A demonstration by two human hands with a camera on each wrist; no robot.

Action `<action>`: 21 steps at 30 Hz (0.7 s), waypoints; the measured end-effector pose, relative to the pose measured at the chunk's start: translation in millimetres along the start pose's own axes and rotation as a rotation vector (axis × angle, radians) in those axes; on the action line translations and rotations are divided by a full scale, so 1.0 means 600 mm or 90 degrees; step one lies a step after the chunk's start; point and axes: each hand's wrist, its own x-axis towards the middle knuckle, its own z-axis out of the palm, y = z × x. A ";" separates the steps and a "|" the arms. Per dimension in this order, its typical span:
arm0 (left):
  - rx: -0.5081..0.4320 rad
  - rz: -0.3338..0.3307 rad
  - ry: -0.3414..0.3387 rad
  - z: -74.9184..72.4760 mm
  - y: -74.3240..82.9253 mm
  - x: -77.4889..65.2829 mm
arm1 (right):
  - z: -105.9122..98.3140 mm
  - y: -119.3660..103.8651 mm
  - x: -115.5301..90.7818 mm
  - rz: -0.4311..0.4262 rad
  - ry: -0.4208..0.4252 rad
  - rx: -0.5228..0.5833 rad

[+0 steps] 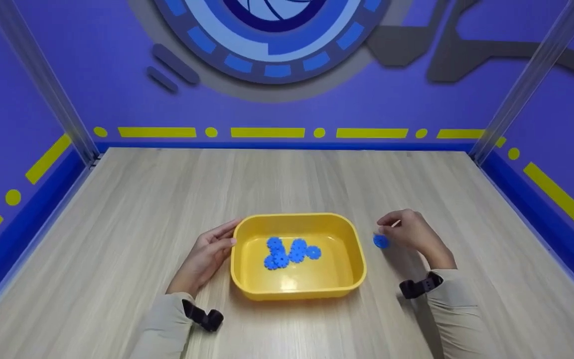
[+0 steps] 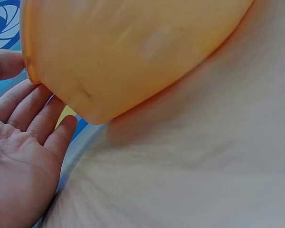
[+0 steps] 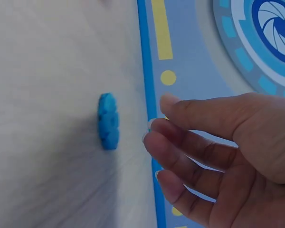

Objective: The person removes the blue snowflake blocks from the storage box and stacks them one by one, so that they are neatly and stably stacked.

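Observation:
A yellow plastic bin (image 1: 297,293) sits on the table with several small blue gear-shaped pieces (image 1: 280,259) in it, some overlapping. My left hand (image 1: 212,254) touches the bin's left side. In the left wrist view, the left thumb meets the bin's rim (image 2: 32,71) and the nearly straight fingers lie against its outside. Right of the bin, my right hand (image 1: 409,232) hovers over a single blue gear (image 1: 380,241). The right wrist view shows a gap between this gear (image 3: 108,121) and the bent fingertips; nothing is between thumb and fingers.
The pale wood-grain table (image 1: 287,184) is bounded by a blue back wall (image 1: 117,99) and two side walls. Both wrists wear black strapped cameras, the left one (image 1: 202,316) close to the bin's front left corner.

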 end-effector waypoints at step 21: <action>-0.009 0.004 -0.007 0.000 -0.001 -0.001 | -0.015 -0.149 0.024 -0.137 -0.065 -0.063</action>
